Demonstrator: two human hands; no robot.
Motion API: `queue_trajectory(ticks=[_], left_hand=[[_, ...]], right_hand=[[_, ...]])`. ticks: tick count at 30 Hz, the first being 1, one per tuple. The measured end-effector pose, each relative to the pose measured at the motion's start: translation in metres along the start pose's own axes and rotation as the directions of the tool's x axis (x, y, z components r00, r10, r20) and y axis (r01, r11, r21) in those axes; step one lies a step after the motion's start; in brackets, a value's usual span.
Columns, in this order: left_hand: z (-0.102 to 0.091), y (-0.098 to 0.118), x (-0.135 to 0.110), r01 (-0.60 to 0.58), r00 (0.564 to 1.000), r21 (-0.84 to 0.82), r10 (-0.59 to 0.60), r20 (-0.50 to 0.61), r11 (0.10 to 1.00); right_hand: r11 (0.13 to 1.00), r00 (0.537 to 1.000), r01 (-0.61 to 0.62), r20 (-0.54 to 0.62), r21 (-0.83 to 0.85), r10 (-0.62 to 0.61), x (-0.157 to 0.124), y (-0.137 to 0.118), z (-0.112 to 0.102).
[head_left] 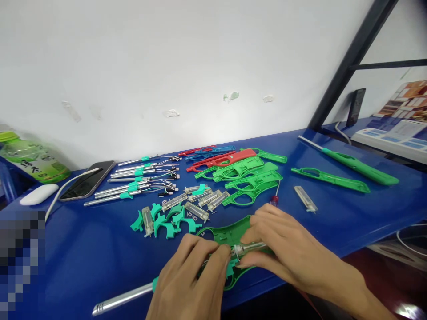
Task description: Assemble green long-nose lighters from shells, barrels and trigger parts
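Note:
My left hand (193, 275) curls over a half-built gas lighter near the table's front edge, fingertips pressed together at its middle. Its metal tube (123, 298) sticks out to the left from under that hand. My right hand (287, 244) pinches a clear fuel tank (252, 246) between thumb and fingers, over a green shell half (233, 229). A teal trigger (231, 268) shows between the hands. Behind the green shell half lies another one, partly covered by fingers. Left fingers hide the joint between tube and shell.
Teal triggers (167, 229) and clear tanks (200, 198) lie beyond my hands. Metal tubes with wires (133, 184), green shells (247, 178), red shells (230, 159) and a screwdriver (275, 200) lie behind. A finished green lighter (360, 166) rests right; a phone (88, 180) and bottle (31, 158) left.

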State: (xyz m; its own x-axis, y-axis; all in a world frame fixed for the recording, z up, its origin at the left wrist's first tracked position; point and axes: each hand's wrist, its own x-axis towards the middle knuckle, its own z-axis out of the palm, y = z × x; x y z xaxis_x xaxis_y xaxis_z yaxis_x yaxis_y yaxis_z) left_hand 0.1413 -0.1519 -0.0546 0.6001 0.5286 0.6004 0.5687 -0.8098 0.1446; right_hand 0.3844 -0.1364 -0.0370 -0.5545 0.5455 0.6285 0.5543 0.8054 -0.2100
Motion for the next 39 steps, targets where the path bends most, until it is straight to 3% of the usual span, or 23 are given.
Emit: queue_trajectory(ticks=[11, 19, 39], left_hand=[[-0.0032, -0.0021, 0.0010, 0.008, 0.998, 0.002, -0.008, -0.057, 1.000], [-0.0043, 0.0027, 0.0025, 0.083, 0.992, -0.053, -0.088, -0.086, 0.995], [-0.0022, -0.0011, -0.0024, -0.001, 0.999, 0.012, 0.001, -0.046, 1.000]], right_hand=[[0.998, 0.998, -0.057, 0.018, 0.026, 0.057, -0.0053, 0.0015, -0.0019], [0.999, 0.997, -0.009, -0.072, 0.047, 0.013, -0.0030, 0.0018, -0.0072], [0.998, 0.994, 0.065, -0.084, 0.002, -0.065, -0.0050, 0.0015, -0.0066]])
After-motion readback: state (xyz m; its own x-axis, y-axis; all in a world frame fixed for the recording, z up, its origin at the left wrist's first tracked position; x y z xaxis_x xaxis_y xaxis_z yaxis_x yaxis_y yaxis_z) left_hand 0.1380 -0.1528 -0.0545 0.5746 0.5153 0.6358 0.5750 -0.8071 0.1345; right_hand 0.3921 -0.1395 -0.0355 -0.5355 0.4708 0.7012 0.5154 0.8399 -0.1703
